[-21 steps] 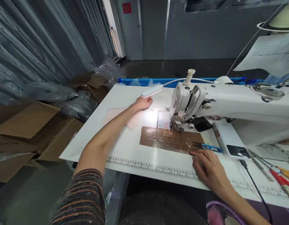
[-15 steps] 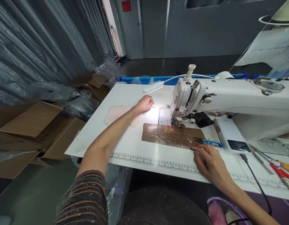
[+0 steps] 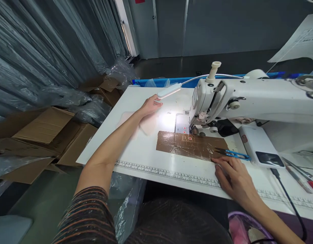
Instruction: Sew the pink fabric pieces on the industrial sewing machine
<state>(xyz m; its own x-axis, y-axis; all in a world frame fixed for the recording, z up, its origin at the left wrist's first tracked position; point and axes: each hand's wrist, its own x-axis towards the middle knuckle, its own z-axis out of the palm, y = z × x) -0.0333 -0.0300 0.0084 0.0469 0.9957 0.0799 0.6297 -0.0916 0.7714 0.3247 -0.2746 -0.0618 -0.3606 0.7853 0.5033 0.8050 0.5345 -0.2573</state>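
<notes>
My left hand [image 3: 150, 104] reaches far across the white table [image 3: 136, 149], its fingers stretched out just under the white lamp head [image 3: 169, 91] on a gooseneck. A pale piece of fabric [image 3: 146, 123] lies beneath my left forearm. My right hand [image 3: 232, 178] rests flat on the table near the front edge, fingers apart, its fingertips at the right end of a brown taped patch [image 3: 189, 145]. Blue thread snips [image 3: 232, 155] lie just beyond those fingertips. The white sewing machine [image 3: 248, 98] stands behind the patch.
A white power bank [image 3: 260, 146] with a black cable lies right of the snips. Pens and tools sit at the far right edge. Cardboard boxes [image 3: 44, 135] and plastic-wrapped bundles fill the floor to the left. A printed ruler runs along the table front.
My left hand has opened and lifted from the table toward the lamp head. My right hand has stayed in place. The view has shifted slightly to the left and down.
</notes>
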